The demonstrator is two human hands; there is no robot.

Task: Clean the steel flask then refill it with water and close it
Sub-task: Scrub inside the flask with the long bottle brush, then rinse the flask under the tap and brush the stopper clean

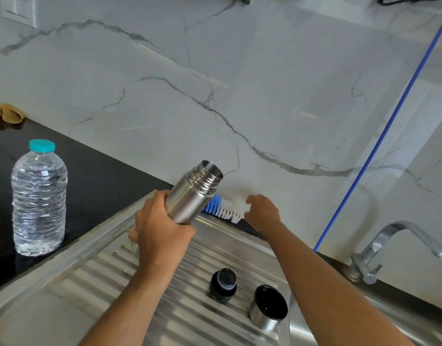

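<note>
My left hand grips the open steel flask by its lower body, tilted with its mouth up and to the right. My right hand reaches over a bottle brush with blue and white bristles at the back edge of the drainboard; its fingers curl on the brush's white end. The black stopper and the steel cup lid stand on the ribbed drainboard in front of me.
A clear water bottle with a teal cap stands on the black counter at left. A tap rises at right. A blue cord runs down the marble wall. A yellowish cloth lies far left.
</note>
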